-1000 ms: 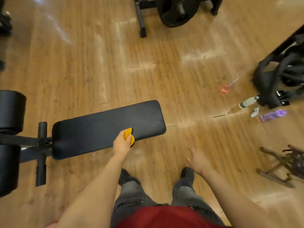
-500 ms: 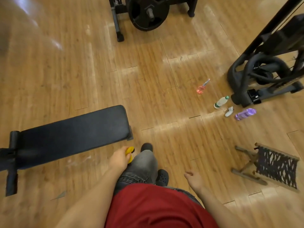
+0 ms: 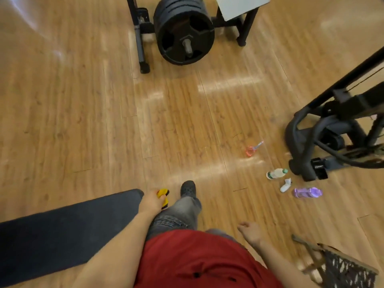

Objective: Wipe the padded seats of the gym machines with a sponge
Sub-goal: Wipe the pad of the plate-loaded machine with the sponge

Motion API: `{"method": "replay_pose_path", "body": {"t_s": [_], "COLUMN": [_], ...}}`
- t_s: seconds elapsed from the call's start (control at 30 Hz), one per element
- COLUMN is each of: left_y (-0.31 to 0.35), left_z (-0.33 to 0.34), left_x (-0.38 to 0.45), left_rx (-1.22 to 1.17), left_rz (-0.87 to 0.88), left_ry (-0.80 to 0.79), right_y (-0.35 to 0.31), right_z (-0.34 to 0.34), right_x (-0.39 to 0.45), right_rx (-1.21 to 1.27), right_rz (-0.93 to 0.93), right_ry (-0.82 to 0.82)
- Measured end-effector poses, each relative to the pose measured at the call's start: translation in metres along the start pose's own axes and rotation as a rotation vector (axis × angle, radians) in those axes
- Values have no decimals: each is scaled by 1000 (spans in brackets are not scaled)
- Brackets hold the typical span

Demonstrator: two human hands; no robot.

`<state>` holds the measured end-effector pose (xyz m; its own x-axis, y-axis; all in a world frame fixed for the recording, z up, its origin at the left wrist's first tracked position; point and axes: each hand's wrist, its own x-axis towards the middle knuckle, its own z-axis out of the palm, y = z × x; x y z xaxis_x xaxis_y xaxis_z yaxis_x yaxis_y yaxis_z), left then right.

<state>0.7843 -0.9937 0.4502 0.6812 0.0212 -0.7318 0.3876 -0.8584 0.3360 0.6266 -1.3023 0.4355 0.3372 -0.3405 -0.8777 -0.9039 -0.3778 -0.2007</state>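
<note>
Yellow sponge (image 3: 162, 196) with a dark underside, squeezed in the curled fingers of the left hand (image 3: 152, 201), just off the near end of the black padded seat (image 3: 68, 227) and beside the person's raised knee. Right hand (image 3: 250, 232) hangs free, fingers loosely bent, holding nothing. On the floor (image 3: 83, 100) to the right: bottles (image 3: 277, 173), well apart from the sponge.

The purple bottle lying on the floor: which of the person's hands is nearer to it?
Right. The right hand hangs empty just below-left of the purple bottle; the left hand, gripping the yellow sponge, is far left.
</note>
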Motion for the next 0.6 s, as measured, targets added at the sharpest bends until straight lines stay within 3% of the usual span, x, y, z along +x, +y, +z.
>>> {"method": "replay_pose_path", "body": {"t_s": [0.2, 0.37, 0.6], "left_y": [53, 69, 76], "left_z": [-77, -137, -228], "left_x": [64, 111, 203], "left_rx": [-115, -260, -411], "left_rz": [-15, -114, -267], "left_ry": [-46, 27, 122], "right_y": [-194, -330, -502], "right_z": [-71, -98, -115], "right_x": [24, 37, 140], "right_rx": [-60, -123, -433], "right_rz": [-199, -343, -378], "right_ry": [92, 52, -58]}}
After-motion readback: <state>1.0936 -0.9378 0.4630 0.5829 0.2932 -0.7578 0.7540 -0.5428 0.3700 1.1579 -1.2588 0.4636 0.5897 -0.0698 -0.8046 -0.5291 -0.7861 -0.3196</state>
